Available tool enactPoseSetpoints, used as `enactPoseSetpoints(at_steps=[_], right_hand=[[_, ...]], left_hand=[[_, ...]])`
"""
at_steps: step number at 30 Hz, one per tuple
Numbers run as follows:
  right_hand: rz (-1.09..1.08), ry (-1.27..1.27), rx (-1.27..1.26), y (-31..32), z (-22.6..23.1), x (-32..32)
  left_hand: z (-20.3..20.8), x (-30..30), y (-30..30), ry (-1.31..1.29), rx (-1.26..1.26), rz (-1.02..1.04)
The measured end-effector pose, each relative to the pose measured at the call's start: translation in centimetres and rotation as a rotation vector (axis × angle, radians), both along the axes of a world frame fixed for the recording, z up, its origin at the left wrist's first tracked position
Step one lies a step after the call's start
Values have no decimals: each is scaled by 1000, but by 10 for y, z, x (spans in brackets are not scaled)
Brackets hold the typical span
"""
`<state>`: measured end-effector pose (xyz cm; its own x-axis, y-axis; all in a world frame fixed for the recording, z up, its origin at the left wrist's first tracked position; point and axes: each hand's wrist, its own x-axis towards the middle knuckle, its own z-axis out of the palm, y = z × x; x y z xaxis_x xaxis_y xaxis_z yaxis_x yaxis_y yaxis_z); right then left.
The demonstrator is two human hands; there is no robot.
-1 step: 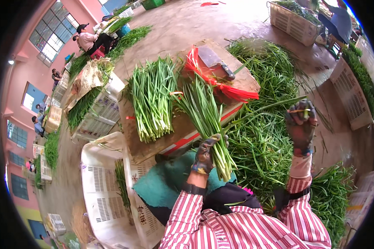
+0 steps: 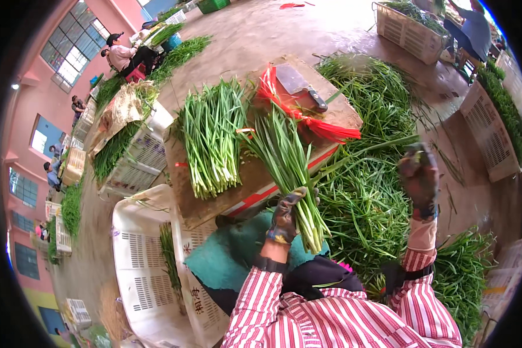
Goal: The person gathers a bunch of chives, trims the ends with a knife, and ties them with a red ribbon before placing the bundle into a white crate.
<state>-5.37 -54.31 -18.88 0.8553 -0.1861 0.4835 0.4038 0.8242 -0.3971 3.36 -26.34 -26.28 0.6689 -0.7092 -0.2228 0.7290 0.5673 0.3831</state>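
Left hand (image 2: pixel 287 214) has its fingers closed round a green bunch (image 2: pixel 281 156), approx. at the stalk end. Bunch lies at a slant: leafy tops over the counter (image 2: pixel 206 211), pale stalk ends out past its near edge, above a teal cloth (image 2: pixel 220 261) on the person's lap. Right hand (image 2: pixel 419 174) is up in the air to the R, well apart from the bunch, fingers curled but blurred; can't tell if they pinch the long leaf running up toward them.

Counter's a worn brown wooden top w/ a red-and-white strip along the near edge. On it: a thick stack of greens (image 2: pixel 214 139) on the L, red ties (image 2: pixel 330 129) at the far R, a cleaver (image 2: pixel 290 78) next to them. Big loose heap of greens (image 2: pixel 365 203) on the floor (image 2: pixel 232 32), R of counter. White crate (image 2: pixel 136 238) stands near L, a few stalks inside; another crate (image 2: pixel 139 159) behind it, greens + brown paper on top.

Rest of rm: pink wall (image 2: pixel 32 127) w/ windows (image 2: pixel 75 43) on the L, a seated co-worker (image 2: pixel 122 58) far L, more crates (image 2: pixel 409 35) etc. upper R.
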Motion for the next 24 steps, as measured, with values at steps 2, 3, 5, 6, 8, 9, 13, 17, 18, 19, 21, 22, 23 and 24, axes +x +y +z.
enactPoseSetpoints(at_steps=[2,3,5,6,8,9,13,17,18,19,21,22,23,24], right_hand=[[-509,937,-804,7,-14,-11],[-402,761,-527,19,-40,-12],[-278,822,-771,65,-38,-6],[-237,807,-691,81,-42,-5],[-297,697,-776,113,-25,1],[-337,664,-829,122,-23,3],[-773,420,-1381,132,-8,-7],[-890,320,-1551,145,8,-25],[-898,302,-1610,147,11,-27],[-855,330,-1653,150,9,-26],[-831,381,-1598,147,-8,-26],[-794,417,-1536,146,-16,-24],[-669,495,-1354,145,-16,-23],[-693,492,-1369,146,-14,-22]], left_hand=[[12,0,-3,-80,61,42],[8,3,-4,-85,24,1],[19,-1,-5,-131,-20,39],[28,-3,-10,-158,-58,39],[30,-4,-9,-152,-79,41],[32,-4,-9,-148,-101,49],[37,-4,-6,-171,-139,9],[33,0,-6,-209,-215,-33],[36,-1,-9,-206,-218,-40],[40,-4,-12,-212,-220,-13],[41,-7,-13,-209,-240,-23],[19,-4,-6,-214,-240,-18],[-17,3,8,-101,-234,60],[-54,8,23,15,-225,143]])
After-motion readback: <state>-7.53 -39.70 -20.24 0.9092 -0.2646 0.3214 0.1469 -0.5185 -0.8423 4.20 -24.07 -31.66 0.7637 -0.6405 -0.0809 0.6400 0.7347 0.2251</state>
